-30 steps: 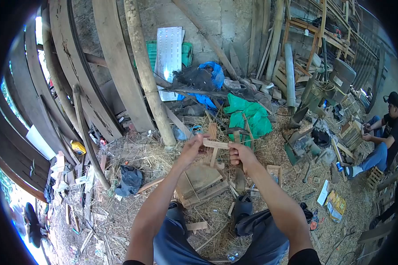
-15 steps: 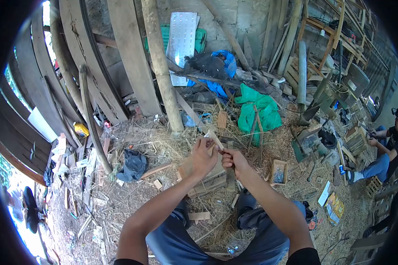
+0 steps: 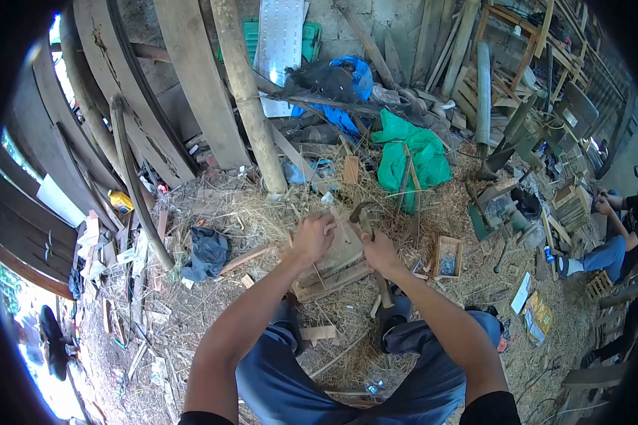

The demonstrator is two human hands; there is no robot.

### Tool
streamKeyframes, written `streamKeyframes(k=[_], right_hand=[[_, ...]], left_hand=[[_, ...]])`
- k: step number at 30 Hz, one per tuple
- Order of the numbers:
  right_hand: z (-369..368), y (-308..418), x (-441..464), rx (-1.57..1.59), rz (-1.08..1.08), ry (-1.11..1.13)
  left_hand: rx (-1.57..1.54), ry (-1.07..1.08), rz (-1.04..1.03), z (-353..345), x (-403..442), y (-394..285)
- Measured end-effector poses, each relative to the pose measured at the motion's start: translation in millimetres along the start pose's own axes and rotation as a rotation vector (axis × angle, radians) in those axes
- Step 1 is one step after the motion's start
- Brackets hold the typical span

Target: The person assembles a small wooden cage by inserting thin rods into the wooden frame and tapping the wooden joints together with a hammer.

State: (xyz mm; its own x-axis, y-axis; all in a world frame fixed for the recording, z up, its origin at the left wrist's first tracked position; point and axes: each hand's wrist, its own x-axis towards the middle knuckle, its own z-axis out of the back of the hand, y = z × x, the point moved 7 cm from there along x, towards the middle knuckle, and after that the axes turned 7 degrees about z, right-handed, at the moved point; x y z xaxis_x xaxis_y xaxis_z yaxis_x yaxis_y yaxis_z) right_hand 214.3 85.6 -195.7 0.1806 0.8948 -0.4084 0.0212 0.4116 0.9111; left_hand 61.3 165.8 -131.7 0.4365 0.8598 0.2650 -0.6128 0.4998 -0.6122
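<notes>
My right hand (image 3: 381, 253) is wrapped round the handle of a claw hammer (image 3: 364, 217). The hammer's dark head points away from me and its handle runs back toward my right foot. To its left, my left hand (image 3: 314, 239) has its fingers curled in over a wooden block (image 3: 342, 256). What those fingers hold, if anything, is too small to make out. A thin sliver of wood (image 3: 320, 275) shows just below that hand. The block sits on the ground between my feet.
An open wooden box (image 3: 448, 258) with small metal pieces stands at the right. Beyond are a green plastic sheet (image 3: 412, 154) and a bamboo post (image 3: 244, 92). A black bag (image 3: 206, 255) lies left. Another person (image 3: 622, 227) sits far right near a metal machine (image 3: 507, 216).
My hands, together on a pale wooden piece before, have moved apart. My right hand now grips the hammer, and my left hand is lower, over the block. The view has shifted slightly.
</notes>
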Motion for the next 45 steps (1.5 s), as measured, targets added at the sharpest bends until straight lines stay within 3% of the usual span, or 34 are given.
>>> streamKeyframes(k=[1, 5, 10, 14, 23, 26, 29, 45], right_hand=[[8, 0, 4, -0.260, 0.119, -0.074], [12, 11, -10, -0.736, 0.272, -0.112], [2, 4, -16, -0.691, 0.354, -0.087], [-4, 0, -14, -0.606, 0.457, -0.078], [-8, -25, -8, -0.768, 0.452, -0.066], [-8, -23, -7, -0.691, 0.374, -0.049], [-9, -18, -7, -0.699, 0.446, -0.081], [-11, -16, -4, -0.703, 0.374, -0.077]], left_hand=[[0.136, 0.030, -0.090, -6, -2, 1], [0.192, 0.181, -0.030, -46, -15, 28], [0.131, 0.198, 0.103, -72, -16, 40], [0.095, 0.268, 0.073, -79, -14, 44], [0.268, 0.320, 0.084, -100, -13, 64], [0.259, 0.324, 0.072, -101, -11, 62], [0.278, 0.306, 0.108, -94, -12, 58], [0.306, 0.324, 0.075, -98, -11, 57]])
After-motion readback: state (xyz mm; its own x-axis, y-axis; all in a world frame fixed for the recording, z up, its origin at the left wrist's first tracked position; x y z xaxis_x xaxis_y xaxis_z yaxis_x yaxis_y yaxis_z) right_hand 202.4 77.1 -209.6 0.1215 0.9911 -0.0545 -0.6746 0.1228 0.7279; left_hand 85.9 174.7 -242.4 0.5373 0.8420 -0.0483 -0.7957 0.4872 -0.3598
